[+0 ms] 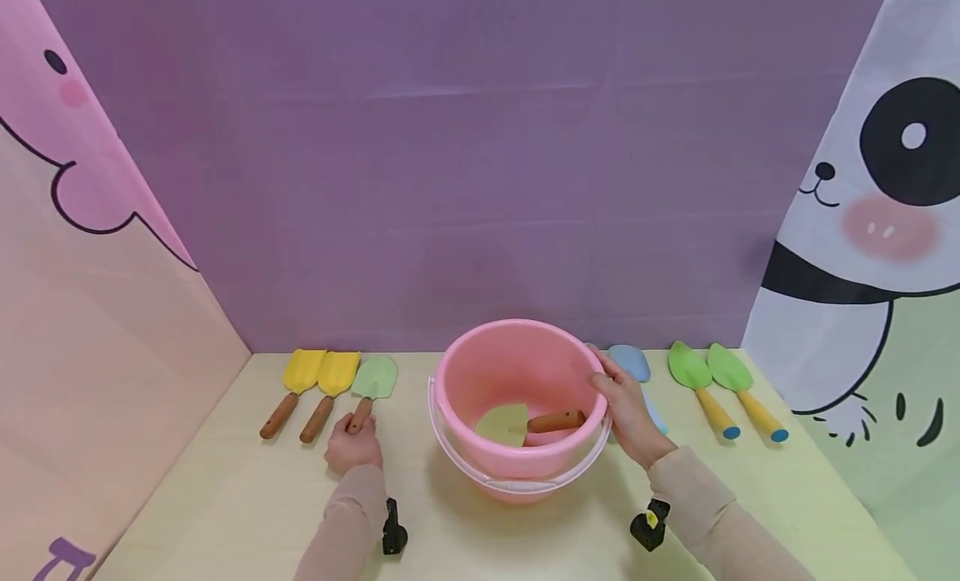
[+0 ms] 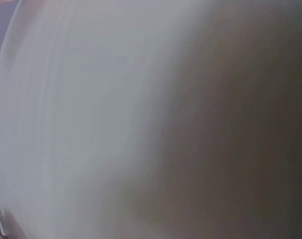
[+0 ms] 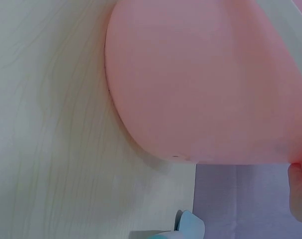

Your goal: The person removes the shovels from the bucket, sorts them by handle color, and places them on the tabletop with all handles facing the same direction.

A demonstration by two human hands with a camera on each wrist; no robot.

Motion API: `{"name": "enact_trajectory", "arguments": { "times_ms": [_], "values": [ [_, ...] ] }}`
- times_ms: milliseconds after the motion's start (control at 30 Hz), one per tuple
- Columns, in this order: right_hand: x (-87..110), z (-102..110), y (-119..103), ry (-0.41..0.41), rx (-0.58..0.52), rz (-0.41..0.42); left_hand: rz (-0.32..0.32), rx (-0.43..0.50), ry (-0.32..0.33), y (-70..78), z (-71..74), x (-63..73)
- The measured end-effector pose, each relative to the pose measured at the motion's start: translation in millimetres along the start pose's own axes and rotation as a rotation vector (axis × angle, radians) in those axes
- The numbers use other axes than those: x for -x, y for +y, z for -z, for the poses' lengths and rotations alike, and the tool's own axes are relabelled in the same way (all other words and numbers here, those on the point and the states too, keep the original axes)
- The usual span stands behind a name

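A pink bucket [image 1: 517, 458] is at the middle of the table, its mouth tilted toward me. My right hand [image 1: 626, 410] grips its right rim, thumb inside. In the bucket lies a toy shovel with a pale yellow-green blade [image 1: 504, 424] and a brown handle [image 1: 557, 422]. My left hand [image 1: 354, 446], left of the bucket, holds the brown handle of a pale green shovel [image 1: 376, 377]. In the right wrist view the bucket's pink side [image 3: 201, 79] fills much of the frame, with fingers [image 3: 300, 194] at its edge. The left wrist view is mostly blurred.
Two yellow shovels [image 1: 304, 369] with brown handles lie left of my left hand. Blue shovels [image 1: 628, 363] show partly behind my right hand. Two green trowels [image 1: 688, 366] with yellow handles lie at the right. A purple backdrop [image 1: 480, 164] stands along the table's back edge.
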State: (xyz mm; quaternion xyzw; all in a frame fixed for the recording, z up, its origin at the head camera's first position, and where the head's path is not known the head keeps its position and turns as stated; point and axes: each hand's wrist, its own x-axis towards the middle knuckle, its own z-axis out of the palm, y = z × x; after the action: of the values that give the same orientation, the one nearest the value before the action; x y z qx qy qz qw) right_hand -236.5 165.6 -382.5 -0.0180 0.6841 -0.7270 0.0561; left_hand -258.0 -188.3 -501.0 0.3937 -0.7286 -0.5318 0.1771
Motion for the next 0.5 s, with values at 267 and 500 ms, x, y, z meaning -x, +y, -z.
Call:
{"name": "enact_trajectory", "arguments": {
  "times_ms": [267,500],
  "values": [
    [0.6,0.0,0.7,0.009,0.004,0.006,-0.005,0.009,-0.028,-3.6,-0.1,-0.7],
    [1.0,0.4,0.1,0.003,0.006,0.007,-0.026,0.009,-0.016,-5.2,-0.6,-0.3]
  ]
}}
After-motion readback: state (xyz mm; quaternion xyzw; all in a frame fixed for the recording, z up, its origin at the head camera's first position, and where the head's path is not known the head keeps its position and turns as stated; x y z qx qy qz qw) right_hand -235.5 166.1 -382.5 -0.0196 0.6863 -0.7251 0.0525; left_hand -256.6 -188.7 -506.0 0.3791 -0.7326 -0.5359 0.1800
